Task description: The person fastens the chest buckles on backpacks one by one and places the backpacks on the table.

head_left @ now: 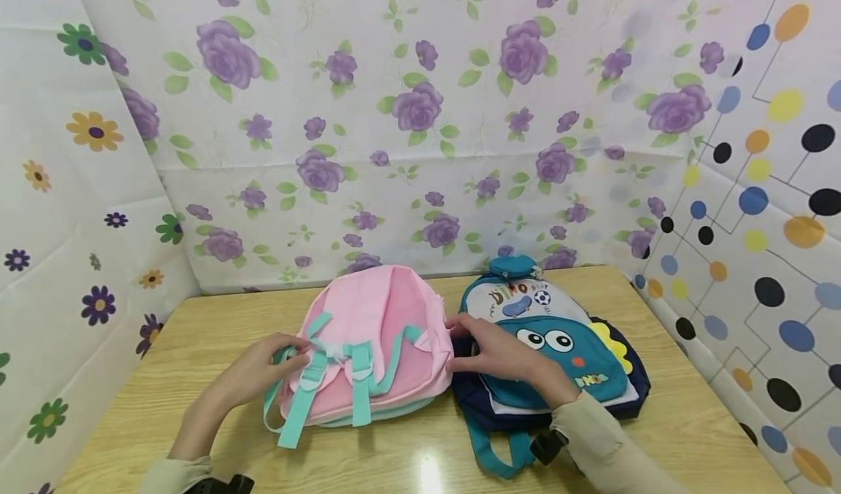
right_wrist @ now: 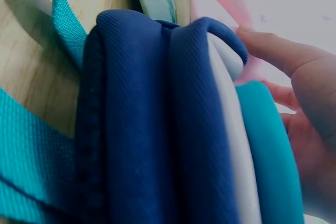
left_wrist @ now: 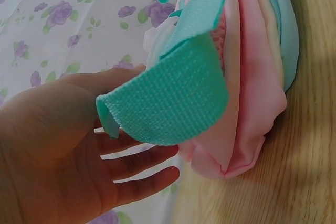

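A pink backpack (head_left: 358,311) lies on the table with its back panel and turquoise straps (head_left: 363,377) facing up. My left hand (head_left: 266,366) is at its left side, fingers extended. In the left wrist view a turquoise strap end (left_wrist: 168,98) curls in front of this hand (left_wrist: 68,145). My right hand (head_left: 496,352) is at the pink bag's right side, thumb tip right at its edge. That hand reaches across a navy and teal dinosaur backpack (head_left: 558,363), which lies front up. In the right wrist view the right hand (right_wrist: 310,103) shows past the navy bag's side (right_wrist: 142,108).
Both bags rest on a wooden table (head_left: 230,319). A teal strap loop (head_left: 489,454) from the dinosaur bag hangs toward the front edge. Behind stands a sheet with purple flowers (head_left: 420,107); a dotted sheet (head_left: 782,231) closes the right side.
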`<state>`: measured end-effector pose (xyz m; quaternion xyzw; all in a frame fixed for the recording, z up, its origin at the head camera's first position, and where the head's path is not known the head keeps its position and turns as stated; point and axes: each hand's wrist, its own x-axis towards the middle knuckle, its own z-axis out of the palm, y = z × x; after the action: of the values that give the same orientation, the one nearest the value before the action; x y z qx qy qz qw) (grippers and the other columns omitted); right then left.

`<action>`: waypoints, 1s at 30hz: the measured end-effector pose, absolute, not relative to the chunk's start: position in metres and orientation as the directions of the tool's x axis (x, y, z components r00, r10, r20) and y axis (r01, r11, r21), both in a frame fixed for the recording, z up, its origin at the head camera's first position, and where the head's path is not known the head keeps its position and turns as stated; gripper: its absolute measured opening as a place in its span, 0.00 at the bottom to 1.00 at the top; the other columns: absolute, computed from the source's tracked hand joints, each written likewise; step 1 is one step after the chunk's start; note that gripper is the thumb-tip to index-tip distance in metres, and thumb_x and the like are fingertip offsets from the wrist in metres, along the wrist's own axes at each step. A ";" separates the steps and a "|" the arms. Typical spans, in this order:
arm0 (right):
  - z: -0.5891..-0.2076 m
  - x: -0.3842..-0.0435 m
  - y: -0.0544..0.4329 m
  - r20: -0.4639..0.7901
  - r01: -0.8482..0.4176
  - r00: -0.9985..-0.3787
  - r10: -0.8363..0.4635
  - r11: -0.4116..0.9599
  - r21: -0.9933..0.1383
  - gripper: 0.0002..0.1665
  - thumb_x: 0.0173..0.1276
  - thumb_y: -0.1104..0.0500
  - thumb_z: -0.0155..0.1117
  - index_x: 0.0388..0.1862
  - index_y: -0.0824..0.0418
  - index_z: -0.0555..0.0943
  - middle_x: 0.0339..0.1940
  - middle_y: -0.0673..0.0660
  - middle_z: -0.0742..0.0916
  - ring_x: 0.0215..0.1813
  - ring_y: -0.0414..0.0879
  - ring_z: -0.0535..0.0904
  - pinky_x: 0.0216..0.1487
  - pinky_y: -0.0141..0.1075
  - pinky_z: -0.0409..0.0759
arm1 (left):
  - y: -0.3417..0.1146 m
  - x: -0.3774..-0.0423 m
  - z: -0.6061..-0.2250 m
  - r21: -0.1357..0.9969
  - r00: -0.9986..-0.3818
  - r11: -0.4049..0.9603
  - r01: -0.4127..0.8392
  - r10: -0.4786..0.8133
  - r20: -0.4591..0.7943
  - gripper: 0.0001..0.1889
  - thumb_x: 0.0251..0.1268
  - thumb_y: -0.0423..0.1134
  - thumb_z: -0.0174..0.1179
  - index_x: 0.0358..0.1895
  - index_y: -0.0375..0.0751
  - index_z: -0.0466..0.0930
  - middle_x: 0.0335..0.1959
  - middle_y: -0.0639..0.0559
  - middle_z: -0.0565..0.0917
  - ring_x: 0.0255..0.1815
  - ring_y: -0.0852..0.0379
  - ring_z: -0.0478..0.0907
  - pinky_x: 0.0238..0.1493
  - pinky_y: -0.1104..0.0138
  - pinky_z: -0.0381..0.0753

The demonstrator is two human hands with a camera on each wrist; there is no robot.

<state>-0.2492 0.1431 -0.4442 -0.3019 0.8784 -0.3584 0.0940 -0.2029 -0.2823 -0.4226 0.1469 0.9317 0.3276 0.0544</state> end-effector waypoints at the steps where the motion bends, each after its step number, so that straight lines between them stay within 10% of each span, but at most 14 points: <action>1: -0.444 -0.249 0.142 0.052 -0.469 -0.799 -0.599 0.568 -0.676 0.38 0.62 0.36 0.69 0.67 0.48 0.70 0.58 0.49 0.84 0.62 0.48 0.78 0.65 0.49 0.75 | -0.283 -0.202 -0.423 0.626 -0.951 0.742 0.240 0.310 -0.003 0.25 0.73 0.55 0.56 0.62 0.40 0.78 0.62 0.41 0.79 0.67 0.34 0.71 0.63 0.41 0.72; 30: -0.453 -0.243 0.117 0.041 -0.571 -0.780 -0.624 0.685 -0.452 0.35 0.63 0.38 0.70 0.64 0.51 0.76 0.54 0.49 0.85 0.60 0.47 0.73 0.61 0.45 0.75 | -0.288 -0.199 -0.429 0.564 -0.963 0.790 0.243 0.266 0.043 0.23 0.72 0.52 0.58 0.60 0.38 0.79 0.58 0.41 0.80 0.63 0.37 0.74 0.62 0.41 0.72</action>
<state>-0.2433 0.1168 -0.4533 -0.3263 0.9160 -0.2260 0.0582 -0.1988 -0.2877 -0.4289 0.1345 0.9457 0.2952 0.0194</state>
